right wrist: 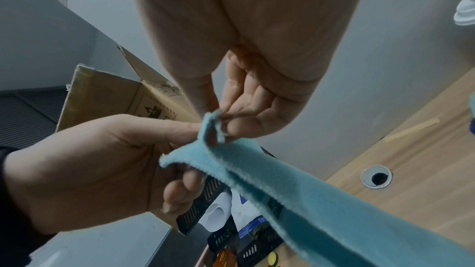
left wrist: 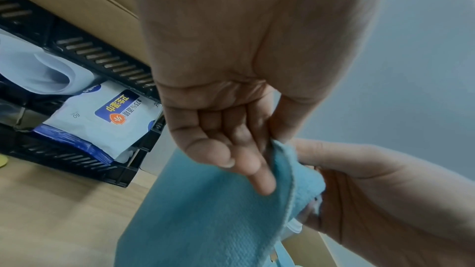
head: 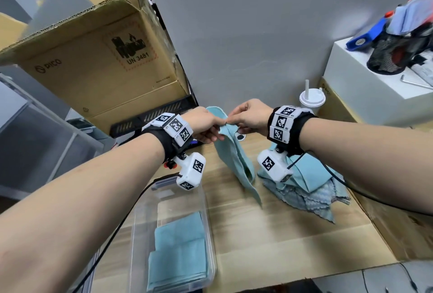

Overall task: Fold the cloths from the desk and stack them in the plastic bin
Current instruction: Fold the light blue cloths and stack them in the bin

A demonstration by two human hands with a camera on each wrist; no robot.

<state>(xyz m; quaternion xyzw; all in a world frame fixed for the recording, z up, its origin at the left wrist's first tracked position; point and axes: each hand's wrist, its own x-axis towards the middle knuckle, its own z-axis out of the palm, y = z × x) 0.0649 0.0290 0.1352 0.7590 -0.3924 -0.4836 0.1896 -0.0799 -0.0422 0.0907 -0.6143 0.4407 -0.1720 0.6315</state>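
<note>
Two hands meet up in the air above the back of the worktop [head: 269,241], both pinching the top edge of one teal cloth [head: 236,163]. The left hand [head: 202,126] has it caught between thumb and fingers; the wrist view shows its fingers curled with the cloth edge running under them. The right hand [head: 249,116] pinches a little folded-over bit of the hem right next to it, so the two grips are basically touching. The rest of the cloth hangs down loose and narrow toward 6 o'clock, its lower tip near the wood. Looks to me like they're hunting for the corners to spread it out, so the fold on this one hasn't really started.

Over at about 4 o'clock from the hands sits a rumpled pile of cloths [head: 304,189], more teal plus a lighter wavy-textured one, all still unfolded. Down at 7 o'clock the clear plastic bin [head: 210,234] already holds a flat folded stack [head: 178,250] of the same teal, can't tell how many layers.

So my read: some done, one in hand, a pile left.
</note>
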